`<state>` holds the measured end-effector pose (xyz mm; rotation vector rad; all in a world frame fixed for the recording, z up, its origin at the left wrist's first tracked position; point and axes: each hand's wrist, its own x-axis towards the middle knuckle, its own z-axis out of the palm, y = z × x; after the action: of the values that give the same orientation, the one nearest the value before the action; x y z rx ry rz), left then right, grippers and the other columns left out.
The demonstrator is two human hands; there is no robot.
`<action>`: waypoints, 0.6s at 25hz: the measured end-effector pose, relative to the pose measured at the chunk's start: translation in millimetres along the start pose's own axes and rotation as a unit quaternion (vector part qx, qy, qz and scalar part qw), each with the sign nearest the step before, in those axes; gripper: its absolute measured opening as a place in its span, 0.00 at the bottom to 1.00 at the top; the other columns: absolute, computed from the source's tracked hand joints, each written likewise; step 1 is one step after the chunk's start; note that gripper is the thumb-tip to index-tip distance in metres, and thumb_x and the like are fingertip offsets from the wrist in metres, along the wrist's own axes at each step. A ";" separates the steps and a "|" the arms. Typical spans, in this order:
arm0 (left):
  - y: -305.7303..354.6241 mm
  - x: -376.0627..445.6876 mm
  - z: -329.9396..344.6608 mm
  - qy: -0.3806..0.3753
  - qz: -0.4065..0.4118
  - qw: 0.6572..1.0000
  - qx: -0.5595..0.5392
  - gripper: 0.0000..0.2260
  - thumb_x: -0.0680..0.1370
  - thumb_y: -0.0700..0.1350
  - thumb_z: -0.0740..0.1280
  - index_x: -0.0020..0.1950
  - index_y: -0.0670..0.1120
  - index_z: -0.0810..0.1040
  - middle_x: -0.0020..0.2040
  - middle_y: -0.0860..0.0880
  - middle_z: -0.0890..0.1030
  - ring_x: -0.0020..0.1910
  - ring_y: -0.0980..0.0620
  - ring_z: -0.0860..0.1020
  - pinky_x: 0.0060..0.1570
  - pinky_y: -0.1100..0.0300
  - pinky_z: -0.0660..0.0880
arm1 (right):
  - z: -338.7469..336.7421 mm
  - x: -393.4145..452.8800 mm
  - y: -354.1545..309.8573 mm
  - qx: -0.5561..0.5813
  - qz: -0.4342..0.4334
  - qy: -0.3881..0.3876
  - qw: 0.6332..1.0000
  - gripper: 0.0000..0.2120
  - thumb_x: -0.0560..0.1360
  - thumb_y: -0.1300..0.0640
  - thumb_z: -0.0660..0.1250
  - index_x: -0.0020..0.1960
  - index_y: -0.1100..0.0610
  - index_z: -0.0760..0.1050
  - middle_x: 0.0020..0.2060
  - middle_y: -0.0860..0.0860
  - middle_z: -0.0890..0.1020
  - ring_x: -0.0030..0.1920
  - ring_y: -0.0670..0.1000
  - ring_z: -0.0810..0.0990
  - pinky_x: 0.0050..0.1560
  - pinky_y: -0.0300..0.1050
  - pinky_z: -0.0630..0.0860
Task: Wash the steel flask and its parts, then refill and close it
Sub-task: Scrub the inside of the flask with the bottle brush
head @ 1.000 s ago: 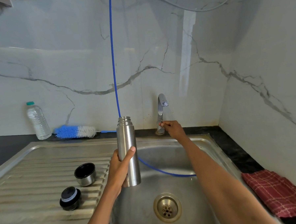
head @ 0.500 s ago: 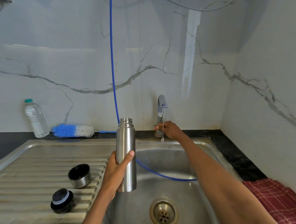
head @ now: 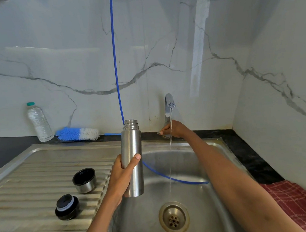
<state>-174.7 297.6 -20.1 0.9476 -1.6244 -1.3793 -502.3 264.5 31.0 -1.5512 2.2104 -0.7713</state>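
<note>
We see the open steel flask (head: pixel 132 157) held upright over the left edge of the sink basin (head: pixel 202 198), our left hand (head: pixel 122 177) wrapped round its lower half. Our right hand (head: pixel 174 129) grips the lever at the tap (head: pixel 168 106) base by the back edge; a thin stream of water (head: pixel 170 164) falls beside the flask. The steel cup (head: pixel 84 180) and black stopper (head: pixel 67 207) rest on the drainboard (head: pixel 27 175).

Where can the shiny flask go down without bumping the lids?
Bare ridges on the drainboard lie left of the steel cup lid and behind it, toward the bottle brush. The near-right part is crowded: black stopper, cup lid, left hand gripping the flask.
</note>
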 end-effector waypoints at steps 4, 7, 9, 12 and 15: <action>0.6 -0.2 1.0 0.002 0.000 1.000 -0.003 0.29 0.66 0.70 0.72 0.62 0.59 0.75 0.54 0.54 0.84 0.52 0.53 0.84 0.56 0.46 0.81 | -0.3 -4.4 -1.2 -0.031 -0.002 0.008 1.000 0.13 0.77 0.46 0.73 0.56 0.53 0.86 0.53 0.52 0.87 0.54 0.54 0.82 0.60 0.52 0.78; 1.3 -0.5 0.2 0.011 -0.006 1.000 -0.007 0.27 0.66 0.70 0.73 0.61 0.59 0.75 0.53 0.54 0.85 0.51 0.54 0.84 0.54 0.48 0.82 | 5.5 -29.2 5.6 0.118 -0.046 0.112 0.986 0.13 0.81 0.53 0.67 0.61 0.57 0.83 0.59 0.53 0.84 0.57 0.51 0.81 0.59 0.42 0.73; 2.9 -0.3 -0.3 0.020 -0.012 1.000 -0.012 0.27 0.66 0.68 0.73 0.60 0.58 0.74 0.52 0.53 0.84 0.50 0.53 0.84 0.53 0.48 0.82 | 11.5 -49.6 22.4 0.146 0.011 0.220 0.964 0.11 0.82 0.52 0.66 0.59 0.55 0.84 0.56 0.52 0.85 0.57 0.53 0.82 0.56 0.44 0.74; 8.7 -3.6 0.0 0.035 -0.018 0.999 -0.037 0.24 0.67 0.64 0.73 0.58 0.57 0.73 0.52 0.50 0.83 0.49 0.50 0.84 0.47 0.49 0.81 | 8.5 -84.0 46.9 -0.066 0.145 0.144 0.977 0.10 0.79 0.52 0.64 0.50 0.53 0.84 0.49 0.54 0.86 0.49 0.56 0.84 0.50 0.48 0.79; 15.7 -8.0 -3.2 0.061 -0.001 0.996 -0.063 0.22 0.70 0.61 0.74 0.59 0.55 0.73 0.51 0.49 0.83 0.49 0.49 0.84 0.45 0.53 0.79 | 9.6 -137.5 24.5 -0.113 0.181 -0.187 0.959 0.08 0.80 0.60 0.64 0.47 0.56 0.82 0.39 0.53 0.84 0.33 0.50 0.81 0.35 0.42 0.80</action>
<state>-169.4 305.7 -5.0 0.9407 -1.4290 -1.3800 -467.2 397.2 3.4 -1.2024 2.2455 -0.1051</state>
